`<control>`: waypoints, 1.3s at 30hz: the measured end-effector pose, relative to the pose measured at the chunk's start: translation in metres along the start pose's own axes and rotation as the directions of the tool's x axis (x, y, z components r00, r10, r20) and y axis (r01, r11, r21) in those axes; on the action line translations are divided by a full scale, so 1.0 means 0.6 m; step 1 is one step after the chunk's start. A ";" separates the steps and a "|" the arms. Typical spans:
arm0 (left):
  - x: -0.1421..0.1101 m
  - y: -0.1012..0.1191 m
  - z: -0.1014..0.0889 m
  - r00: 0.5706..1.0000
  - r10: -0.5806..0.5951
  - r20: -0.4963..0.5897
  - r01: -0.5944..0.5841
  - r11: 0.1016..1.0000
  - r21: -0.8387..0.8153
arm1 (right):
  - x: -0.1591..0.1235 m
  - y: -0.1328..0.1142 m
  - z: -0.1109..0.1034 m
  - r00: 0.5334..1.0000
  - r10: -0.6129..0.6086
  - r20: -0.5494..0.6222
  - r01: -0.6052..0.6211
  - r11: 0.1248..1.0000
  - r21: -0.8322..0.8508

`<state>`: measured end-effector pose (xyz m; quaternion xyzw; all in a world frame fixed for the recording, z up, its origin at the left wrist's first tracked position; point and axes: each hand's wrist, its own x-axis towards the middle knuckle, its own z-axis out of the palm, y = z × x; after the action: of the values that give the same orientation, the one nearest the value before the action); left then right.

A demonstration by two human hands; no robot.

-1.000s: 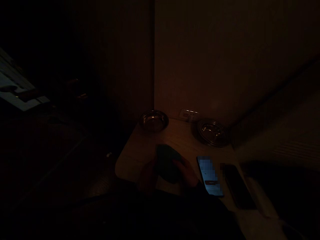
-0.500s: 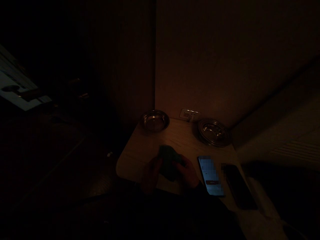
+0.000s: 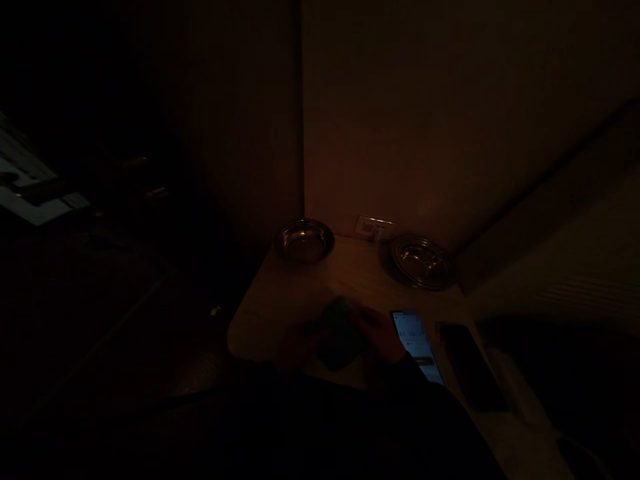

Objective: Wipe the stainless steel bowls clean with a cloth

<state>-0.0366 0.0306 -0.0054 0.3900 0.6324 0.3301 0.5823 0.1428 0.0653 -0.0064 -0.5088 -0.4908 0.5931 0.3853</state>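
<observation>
The scene is very dark. Both of my hands are at the near edge of a small pale table [image 3: 280, 300], closed around a dark green, soft-looking object [image 3: 340, 330]. My left hand [image 3: 300, 343] grips its left side and my right hand [image 3: 383, 333] grips its right side. Its exact nature is too dim to make out. A lit phone [image 3: 417, 343] lies on the table just right of my right hand.
Two shallow metal bowls, one at the back left [image 3: 305, 240] and one at the back right [image 3: 420, 261], flank a wall socket [image 3: 374, 228]. A dark second phone [image 3: 467, 367] lies right of the lit one. Walls meet behind the table.
The green object has been pressed lower and more compact between my hands, and my right hand has shifted toward the lit phone. The view has drifted slightly.
</observation>
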 end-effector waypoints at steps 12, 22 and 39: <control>0.120 0.036 0.062 0.956 0.110 -0.272 -0.097 0.994 0.059 | 0.058 0.048 -0.043 0.927 -0.069 -0.369 -0.037 0.961 -0.273; 0.105 -0.031 0.076 0.626 0.766 0.143 -0.528 0.282 0.801 | 0.036 0.048 -0.063 0.876 -0.358 -0.323 0.083 0.773 -0.629; 0.129 -0.021 0.087 0.763 0.552 0.336 -0.479 0.135 0.867 | 0.014 0.040 -0.030 0.982 -0.188 0.030 0.048 0.093 -0.995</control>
<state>0.0123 0.0906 -0.0590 0.8263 0.5466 0.1055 0.0858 0.1600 0.0716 -0.0318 -0.6246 -0.7790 0.0514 0.0171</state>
